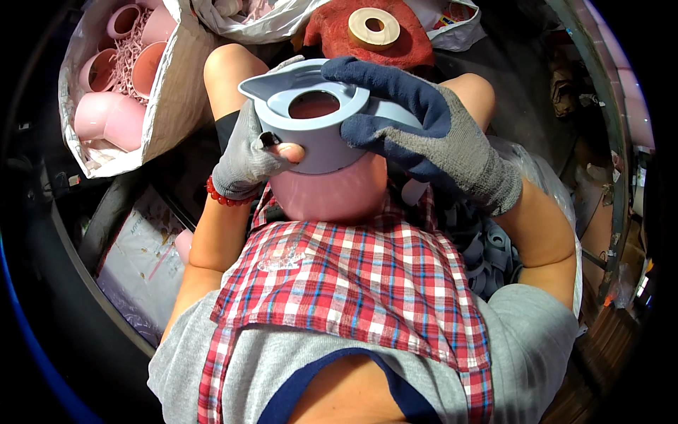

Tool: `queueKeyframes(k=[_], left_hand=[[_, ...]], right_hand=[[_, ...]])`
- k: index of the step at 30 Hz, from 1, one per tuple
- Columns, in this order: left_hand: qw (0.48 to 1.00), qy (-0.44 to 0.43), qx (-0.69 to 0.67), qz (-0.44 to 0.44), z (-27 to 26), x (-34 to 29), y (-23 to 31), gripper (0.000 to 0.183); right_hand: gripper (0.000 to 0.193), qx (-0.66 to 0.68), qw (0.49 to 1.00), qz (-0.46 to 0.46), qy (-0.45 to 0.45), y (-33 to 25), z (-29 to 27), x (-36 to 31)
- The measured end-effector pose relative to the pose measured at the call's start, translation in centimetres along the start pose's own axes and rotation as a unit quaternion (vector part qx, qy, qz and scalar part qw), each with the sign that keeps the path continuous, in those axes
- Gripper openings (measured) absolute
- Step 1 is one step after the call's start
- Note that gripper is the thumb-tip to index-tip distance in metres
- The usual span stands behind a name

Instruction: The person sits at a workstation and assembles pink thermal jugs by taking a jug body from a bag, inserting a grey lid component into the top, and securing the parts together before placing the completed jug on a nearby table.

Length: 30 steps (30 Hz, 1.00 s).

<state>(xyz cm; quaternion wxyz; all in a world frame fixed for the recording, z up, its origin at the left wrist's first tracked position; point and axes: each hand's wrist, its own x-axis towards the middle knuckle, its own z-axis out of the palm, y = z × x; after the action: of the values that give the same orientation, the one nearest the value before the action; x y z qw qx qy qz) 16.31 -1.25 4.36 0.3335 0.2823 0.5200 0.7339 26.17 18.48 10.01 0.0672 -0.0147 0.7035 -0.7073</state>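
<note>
Over my lap is a kettle-shaped jug with a pink lower body and a pale blue-grey top. This top has a spout pointing left, a handle on the right and a round opening in the middle. My left hand, in a grey glove with a bare thumb tip showing, grips the jug's left side below the spout; its other fingers are mostly hidden behind. My right hand, in a grey and navy glove, closes around the handle side, with fingers along the upper rim and the thumb against the collar.
A white bag at upper left holds several pink jug bodies and shredded pink paper. Ahead, a cream ring lies on a red padded surface. Blue-grey plastic parts are piled beside my right elbow.
</note>
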Motion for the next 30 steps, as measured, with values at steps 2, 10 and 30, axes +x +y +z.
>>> queueKeyframes(k=[2, 10, 30], left_hand=[[1.0, 0.008, 0.006, -0.003, 0.0, 0.1, 0.4, 0.102], [0.991, 0.029, -0.128, -0.007, -3.2, -0.3, -2.3, 0.097], [0.993, 0.029, -0.107, 0.026, -3.0, -1.7, -1.0, 0.093]], right_hand=[[0.056, 0.003, 0.999, -0.05, 0.01, 0.2, 0.2, 0.3], [0.047, -0.118, 0.959, -0.255, -0.033, 2.2, -6.7, 2.5], [0.064, 0.24, 0.966, 0.053, -0.075, 7.2, -4.7, 0.7]])
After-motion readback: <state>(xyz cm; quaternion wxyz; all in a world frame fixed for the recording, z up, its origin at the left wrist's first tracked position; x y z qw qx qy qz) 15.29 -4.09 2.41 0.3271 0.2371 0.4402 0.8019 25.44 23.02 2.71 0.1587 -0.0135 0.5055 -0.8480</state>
